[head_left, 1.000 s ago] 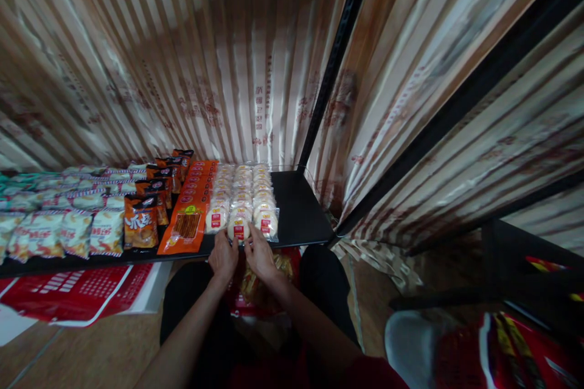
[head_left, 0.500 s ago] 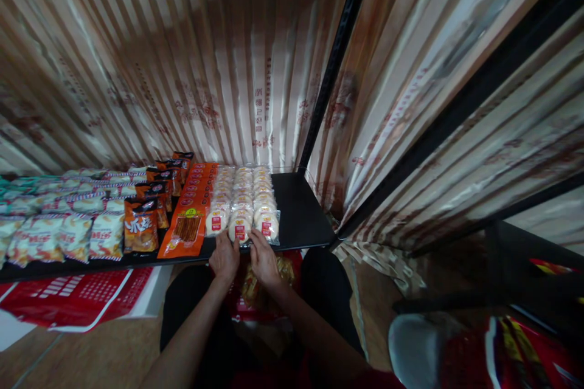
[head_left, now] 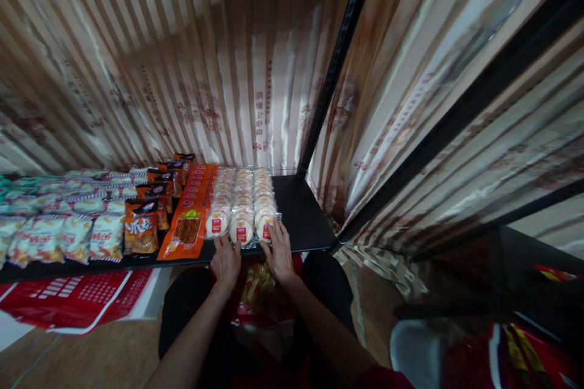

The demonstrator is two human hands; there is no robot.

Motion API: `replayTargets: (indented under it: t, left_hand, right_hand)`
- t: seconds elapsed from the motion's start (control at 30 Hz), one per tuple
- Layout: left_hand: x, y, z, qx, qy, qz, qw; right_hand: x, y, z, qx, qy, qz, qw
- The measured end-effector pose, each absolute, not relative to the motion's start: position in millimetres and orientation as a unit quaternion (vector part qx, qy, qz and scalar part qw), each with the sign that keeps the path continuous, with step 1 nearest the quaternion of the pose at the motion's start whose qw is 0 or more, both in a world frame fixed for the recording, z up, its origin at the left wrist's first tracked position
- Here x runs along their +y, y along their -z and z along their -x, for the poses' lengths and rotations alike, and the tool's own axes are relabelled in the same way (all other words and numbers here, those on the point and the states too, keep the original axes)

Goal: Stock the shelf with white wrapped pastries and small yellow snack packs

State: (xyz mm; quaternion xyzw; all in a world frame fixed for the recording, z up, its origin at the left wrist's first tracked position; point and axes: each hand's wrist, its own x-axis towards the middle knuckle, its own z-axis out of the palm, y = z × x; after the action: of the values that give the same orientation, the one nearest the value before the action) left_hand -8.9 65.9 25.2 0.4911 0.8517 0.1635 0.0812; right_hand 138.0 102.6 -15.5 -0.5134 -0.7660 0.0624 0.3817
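Three rows of round white crackers in clear wrappers run back along the black shelf. My right hand lies against the front right cracker pack, its fingers stretched over the pack's right side and thumb near the front edge. My left hand is at the shelf's front edge, below the left cracker pack and the middle cracker pack. Its thumb and fingertips are apart and close to those packs' lower edges. Directly left of the crackers lies a flat orange snack packet.
Farther left stand orange-and-black snack bags and several rows of pale snack bags. A black upright post rises at the shelf's back right corner. Below the shelf, between my knees, is a red bag with golden packets.
My right hand has shifted right, from the gap between the middle and right packs onto the right pack's side. The left hand stays nearly in place, its fingers a little more spread.
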Motion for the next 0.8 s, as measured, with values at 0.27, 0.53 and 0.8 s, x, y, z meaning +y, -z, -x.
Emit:
replayTargets:
  t: [0.27,0.53,0.8]
  left_hand:
    - [58.1,-24.5,11.1,0.815,-0.166,-0.555,0.013]
    - [60.3,-14.6,12.7,0.745,-0.158,-0.648,0.021]
    - [71.4,-12.1,14.6,0.736,-0.165,-0.654,0.056]
  right_hand:
    - [100.6,8.8,-142.8,-0.767,-0.054,0.537,0.347]
    - [117.7,6.8,-146.4,-0.777,-0.057,0.549,0.303]
    - [124.2,16.8,-148.3,-0.788,-0.06,0.544,0.283]
